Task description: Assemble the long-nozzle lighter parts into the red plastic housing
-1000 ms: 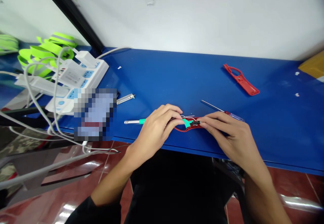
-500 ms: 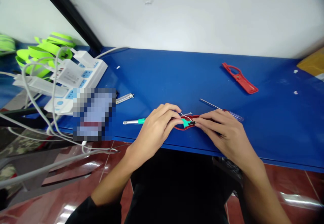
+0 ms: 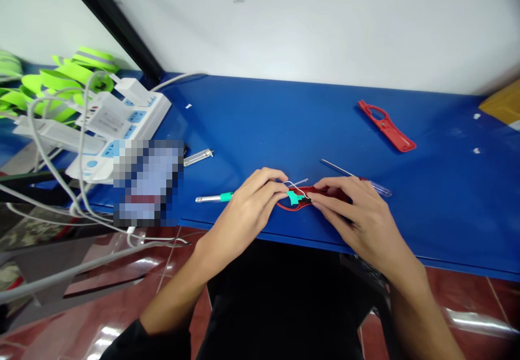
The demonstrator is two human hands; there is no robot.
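Observation:
A red plastic casing half (image 3: 288, 207) lies near the front edge of the blue table, with a green part (image 3: 293, 198) and a small black piece inside it. My left hand (image 3: 254, 200) is closed at the casing's left end, its fingertips pinching the green part. A thin white wire (image 3: 298, 188) arches from those fingertips toward the black piece. My right hand (image 3: 357, 208) reaches in from the right, fingertips on the black piece and the casing, the middle of the casing hidden beneath it. Left of my left hand lies a metal rod with a green collar (image 3: 213, 198).
A screwdriver (image 3: 376, 187) lies behind my right hand, and another red casing half (image 3: 388, 127) farther back. At left are a clear-and-metal piece (image 3: 198, 158), a blurred phone (image 3: 150, 184), a power strip (image 3: 152, 119) with cables and green straps (image 3: 60, 86).
My right fingers have shifted slightly on the casing, and more of its red edge shows beneath them. The white wire now arches more visibly over the casing. The view has moved a little.

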